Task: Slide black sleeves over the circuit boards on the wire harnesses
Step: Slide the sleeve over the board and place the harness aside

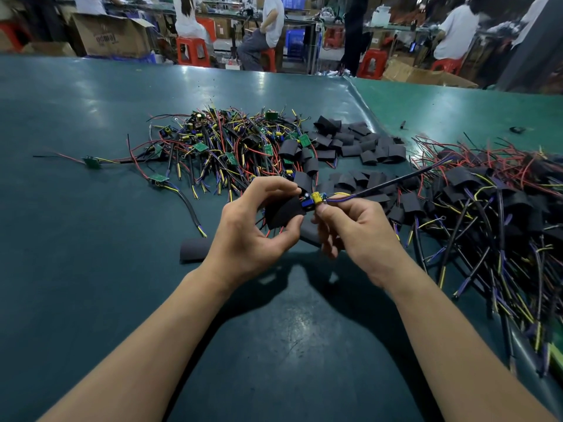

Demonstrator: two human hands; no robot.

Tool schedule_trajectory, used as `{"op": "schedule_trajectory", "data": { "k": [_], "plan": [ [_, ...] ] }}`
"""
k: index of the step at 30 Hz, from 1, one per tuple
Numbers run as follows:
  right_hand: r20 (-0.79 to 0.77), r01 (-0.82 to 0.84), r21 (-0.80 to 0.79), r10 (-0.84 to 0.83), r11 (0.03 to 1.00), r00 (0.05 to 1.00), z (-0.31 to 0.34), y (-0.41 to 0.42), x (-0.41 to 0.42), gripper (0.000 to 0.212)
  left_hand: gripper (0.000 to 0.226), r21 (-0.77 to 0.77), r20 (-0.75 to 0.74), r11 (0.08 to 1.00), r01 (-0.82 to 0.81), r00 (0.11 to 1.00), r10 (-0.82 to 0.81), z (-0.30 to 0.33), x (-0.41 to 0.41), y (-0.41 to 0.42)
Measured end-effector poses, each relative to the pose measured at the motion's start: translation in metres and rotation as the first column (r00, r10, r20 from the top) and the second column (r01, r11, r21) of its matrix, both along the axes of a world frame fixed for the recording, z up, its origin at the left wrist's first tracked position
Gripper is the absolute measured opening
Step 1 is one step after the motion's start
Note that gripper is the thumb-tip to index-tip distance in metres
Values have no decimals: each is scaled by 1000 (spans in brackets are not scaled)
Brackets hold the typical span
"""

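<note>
My left hand pinches a black sleeve between thumb and fingers, above the green table. My right hand pinches a small circuit board with a yellow capacitor and a blue part. One end of the board sits at the sleeve's mouth. The board's black cable with yellow and purple wires runs up to the right. Thin red wires hang under the sleeve.
A heap of bare harnesses with green boards lies behind my hands. Loose black sleeves are scattered at centre right, one sleeve lies near my left wrist. Sleeved harnesses pile up at right. People sit beyond the table's far edge.
</note>
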State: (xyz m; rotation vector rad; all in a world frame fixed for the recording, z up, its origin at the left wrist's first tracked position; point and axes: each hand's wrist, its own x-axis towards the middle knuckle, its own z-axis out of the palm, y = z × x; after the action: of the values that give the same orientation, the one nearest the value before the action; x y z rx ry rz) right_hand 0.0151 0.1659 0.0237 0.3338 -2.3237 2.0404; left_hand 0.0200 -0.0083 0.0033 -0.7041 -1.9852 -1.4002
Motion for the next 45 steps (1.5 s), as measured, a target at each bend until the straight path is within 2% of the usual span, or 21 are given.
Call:
{"op": "schedule_trajectory", "data": {
  "k": [5,10,12,13,14,16,20,23,26,28,32,34,39,42,45],
  "plan": [
    [55,-57,3,57,998,997,-3,-3,0,30,38,-17,22,1000,26,999,-26,-1,0,2],
    [-4,-101,192,104,976,995,-8,3,-2,24,40,-51,-7,998,38,999,-39,-1,-1,1],
    [-30,-50,284,61,957,998,-6,5,-2,42,41,-48,-25,998,36,999,-38,-2,-1,1],
    [-13,-27,279,32,960,999,-5,5,-2,54,41,-44,-30,998,34,999,-36,-2,-1,1],
    [14,-13,245,10,970,1000,-5,5,-2,62,41,-40,-34,999,31,999,-33,-3,0,1],
    [47,-13,160,6,987,999,-3,4,-2,64,41,-39,-50,999,22,998,-24,-2,0,1],
    [88,-75,40,71,996,994,-1,-6,6,53,47,-78,-97,997,17,995,-24,3,3,3],
    [144,-120,-88,132,989,981,4,-12,11,52,45,-95,-79,995,19,997,-27,1,3,2],
    [195,-86,-213,128,973,972,9,-12,10,46,46,-91,-57,995,34,998,-39,1,3,3],
    [195,-100,-225,145,969,970,9,-11,10,46,47,-105,-71,994,41,996,-48,2,4,2],
    [134,-182,-27,184,983,974,7,-12,14,52,46,-128,-87,992,18,996,-29,1,6,2],
    [133,-180,11,177,984,975,7,-12,15,52,48,-138,-86,990,11,996,-23,2,8,4],
    [213,-135,-260,193,956,958,11,-15,12,57,43,-151,-72,988,-29,997,18,3,8,7],
    [189,-127,-312,192,942,963,12,-13,10,54,43,-201,-87,967,-158,986,142,6,7,2],
    [180,-115,-271,167,956,969,11,-10,10,46,34,-232,-117,954,-191,979,167,8,5,-3]
  ]
}}
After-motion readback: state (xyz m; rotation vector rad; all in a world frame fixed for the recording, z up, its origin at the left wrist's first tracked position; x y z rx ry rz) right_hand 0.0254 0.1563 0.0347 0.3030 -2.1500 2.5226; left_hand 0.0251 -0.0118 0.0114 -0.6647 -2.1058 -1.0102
